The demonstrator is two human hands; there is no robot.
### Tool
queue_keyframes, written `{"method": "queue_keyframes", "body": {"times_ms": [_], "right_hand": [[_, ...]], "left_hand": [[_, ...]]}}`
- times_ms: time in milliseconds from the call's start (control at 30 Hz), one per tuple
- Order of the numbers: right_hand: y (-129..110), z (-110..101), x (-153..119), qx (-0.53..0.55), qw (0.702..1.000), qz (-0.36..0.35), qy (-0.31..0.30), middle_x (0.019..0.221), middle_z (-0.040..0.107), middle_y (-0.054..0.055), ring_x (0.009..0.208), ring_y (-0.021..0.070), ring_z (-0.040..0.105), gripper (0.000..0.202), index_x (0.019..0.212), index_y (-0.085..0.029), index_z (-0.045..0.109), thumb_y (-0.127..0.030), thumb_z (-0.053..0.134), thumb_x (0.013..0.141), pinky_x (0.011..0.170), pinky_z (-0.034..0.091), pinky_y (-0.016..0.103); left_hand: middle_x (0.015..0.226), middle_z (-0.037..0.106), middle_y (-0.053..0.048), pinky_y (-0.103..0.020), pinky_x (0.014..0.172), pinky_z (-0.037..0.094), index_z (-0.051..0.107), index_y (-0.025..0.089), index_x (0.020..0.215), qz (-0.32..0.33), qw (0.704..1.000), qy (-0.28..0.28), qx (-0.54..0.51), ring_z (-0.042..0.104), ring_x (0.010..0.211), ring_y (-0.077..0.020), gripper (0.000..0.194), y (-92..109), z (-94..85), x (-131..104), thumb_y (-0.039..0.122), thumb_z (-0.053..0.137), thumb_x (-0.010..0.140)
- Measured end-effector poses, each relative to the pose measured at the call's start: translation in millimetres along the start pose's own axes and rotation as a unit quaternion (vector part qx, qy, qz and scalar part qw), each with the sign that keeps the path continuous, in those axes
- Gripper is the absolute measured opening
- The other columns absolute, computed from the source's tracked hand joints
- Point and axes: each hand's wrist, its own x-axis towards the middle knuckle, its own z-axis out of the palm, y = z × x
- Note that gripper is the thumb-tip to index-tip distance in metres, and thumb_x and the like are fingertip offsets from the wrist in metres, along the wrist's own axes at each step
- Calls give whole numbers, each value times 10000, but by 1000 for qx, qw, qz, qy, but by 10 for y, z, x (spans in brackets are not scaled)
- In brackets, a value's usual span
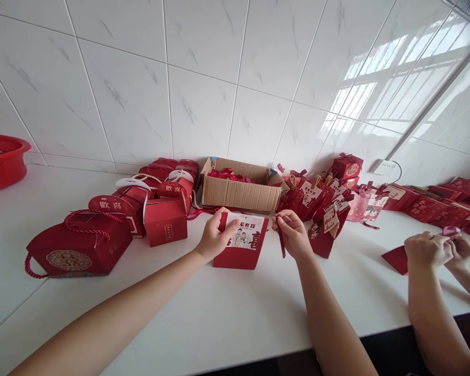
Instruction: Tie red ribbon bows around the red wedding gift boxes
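My left hand (218, 236) pinches the left edge of a red box (235, 260) that stands on the white table. A white card (246, 225) with a printed couple and red characters lies against the box front, under my left thumb. Just right of the box, my right hand (292, 233) is closed on a dark red ribbon (281, 244), whose end hangs down below the fingers. The ribbon and the box are apart.
Behind stands an open cardboard box (241, 194) of red ribbons. Gift boxes (78, 245) fill the left; tagged bags (324, 235) stand at the right. A red basket (6, 167) is far left. Another person's hands (429, 250) work at the right edge.
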Motion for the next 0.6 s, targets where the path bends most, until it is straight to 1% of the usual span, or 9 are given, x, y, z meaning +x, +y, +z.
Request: {"method": "queue_keyframes", "body": {"times_ms": [67, 133, 200, 233, 300, 367, 467, 533, 600], "right_hand": [[-118, 14, -38, 101, 995, -19, -21, 723, 565, -15, 591, 130, 509, 225, 849, -261, 499, -432, 624, 775, 593, 463, 312], [-205, 30, -75, 184, 982, -33, -34, 707, 540, -32, 556, 113, 469, 222, 825, -268, 490, -380, 670, 759, 553, 435, 288], [-271, 69, -112, 221, 974, -40, -39, 708, 544, -39, 556, 102, 468, 200, 812, -268, 504, -341, 684, 764, 544, 426, 269], [-301, 99, -133, 227, 972, -41, -40, 720, 555, -37, 569, 99, 483, 173, 814, -266, 523, -323, 681, 775, 549, 431, 263], [-362, 173, -178, 213, 975, -47, -33, 771, 584, -23, 598, 97, 518, 101, 829, -261, 573, -285, 667, 801, 548, 444, 250], [-425, 247, -227, 172, 983, -69, -15, 818, 589, -5, 613, 98, 542, 36, 844, -252, 622, -248, 649, 820, 516, 449, 236], [-503, 319, -296, 106, 987, -119, -2, 824, 572, 5, 617, 101, 558, 54, 840, -239, 662, -201, 624, 836, 484, 467, 229], [-528, 337, -328, 72, 987, -144, -5, 823, 579, 12, 617, 108, 574, 78, 851, -234, 670, -186, 609, 846, 493, 496, 240], [-532, 344, -347, 49, 986, -162, -3, 834, 599, 21, 621, 115, 595, 100, 875, -232, 674, -171, 599, 851, 516, 523, 256]], "left_hand": [[544, 440, 65, -222, 539, 345, 442, 206, 735, 6, 1000, 2, 19, 410, 521, -106, 250, -5, 2, -5, 381, 599, 822], [519, 409, 75, -217, 515, 335, 436, 205, 725, 19, 999, 9, 46, 387, 496, -100, 248, -6, 14, -24, 365, 597, 825], [498, 396, 80, -214, 495, 338, 448, 201, 719, 45, 996, 20, 77, 380, 474, -94, 231, 6, 38, -59, 339, 599, 826], [499, 417, 77, -213, 495, 354, 467, 196, 728, 64, 993, 26, 94, 397, 472, -93, 206, 20, 53, -81, 320, 596, 830], [549, 517, 51, -212, 517, 405, 521, 183, 781, 120, 984, 31, 130, 477, 502, -98, 120, 63, 87, -122, 266, 583, 843], [680, 637, 2, -220, 584, 467, 564, 172, 865, 203, 964, 31, 168, 584, 601, -116, 34, 125, 112, -148, 198, 573, 845], [827, 706, -48, -246, 670, 513, 584, 168, 924, 322, 922, 24, 215, 657, 730, -150, 121, 228, 120, -145, 112, 586, 816], [825, 715, -55, -261, 664, 525, 587, 166, 923, 359, 903, 23, 236, 666, 723, -160, 149, 288, 110, -128, 85, 594, 798], [816, 719, -56, -273, 649, 534, 588, 166, 933, 377, 890, 26, 256, 670, 706, -166, 173, 335, 98, -112, 73, 596, 787]]}}
